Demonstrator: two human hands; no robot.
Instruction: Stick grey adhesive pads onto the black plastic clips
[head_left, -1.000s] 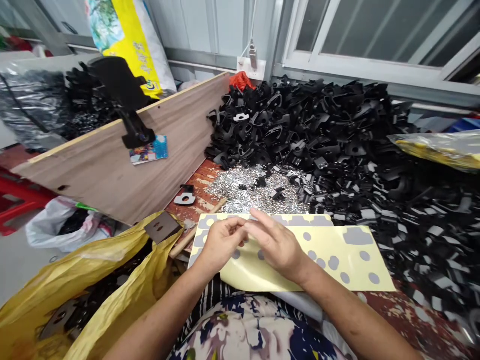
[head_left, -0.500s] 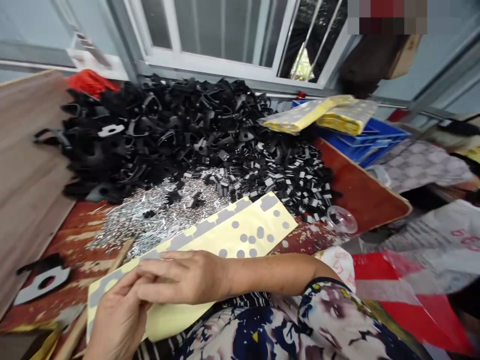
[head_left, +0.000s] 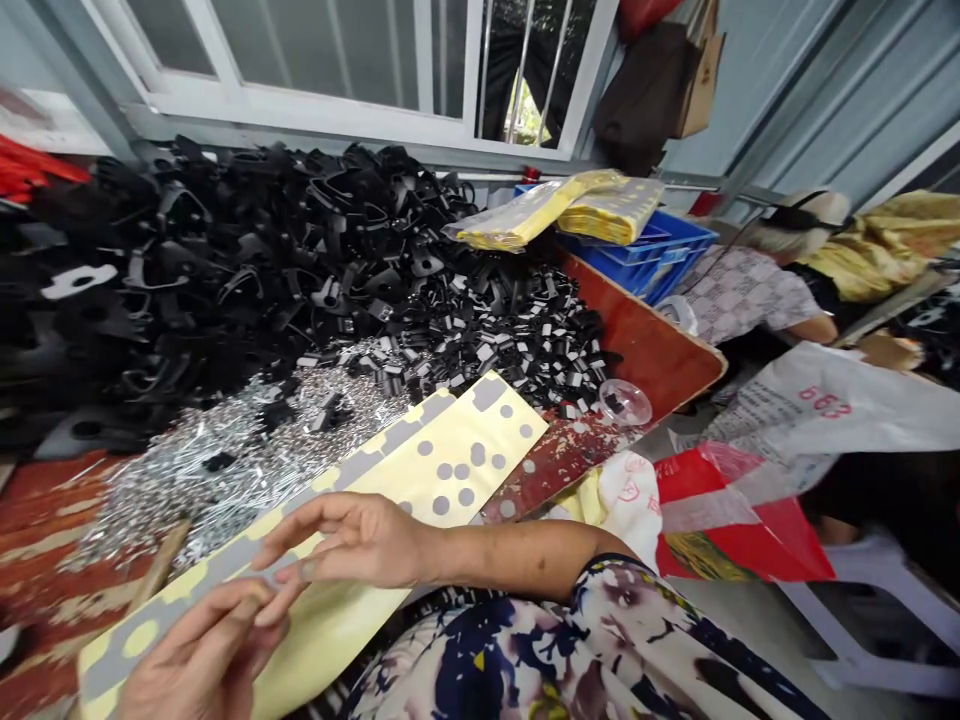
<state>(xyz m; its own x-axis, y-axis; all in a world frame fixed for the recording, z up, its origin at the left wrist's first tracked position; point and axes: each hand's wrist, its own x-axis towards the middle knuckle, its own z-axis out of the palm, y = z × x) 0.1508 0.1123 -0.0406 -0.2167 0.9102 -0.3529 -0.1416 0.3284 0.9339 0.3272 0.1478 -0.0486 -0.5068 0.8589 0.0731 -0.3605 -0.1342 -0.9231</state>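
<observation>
My left hand (head_left: 214, 645) is closed in a pinch at the lower left, its fingertips meeting those of my right hand (head_left: 360, 545). My right thumb bends toward that pinch while its upper fingers reach left in a loose curve. Whatever lies between the fingertips is too small to make out. Beneath both hands is a long pale yellow sticker sheet (head_left: 487, 425) with grey round spots and a grey patterned edge, lying slantwise on the table and toward my lap. Just beyond it is a heap of thin silver metal pins (head_left: 300, 410).
Black plastic parts (head_left: 247, 230) are piled under the window, small black-and-white pieces (head_left: 495, 345) nearer. A clear round lid (head_left: 625, 402) lies near the red-brown table's edge (head_left: 675, 360). Wrapped yellow sheets (head_left: 555, 205) top a blue crate (head_left: 675, 255). Another person's checked clothing (head_left: 750, 290) shows at right.
The view has turned right, so the scene sits further left. My hands, earlier overlapping with the right laid across the left, now meet at the fingertips.
</observation>
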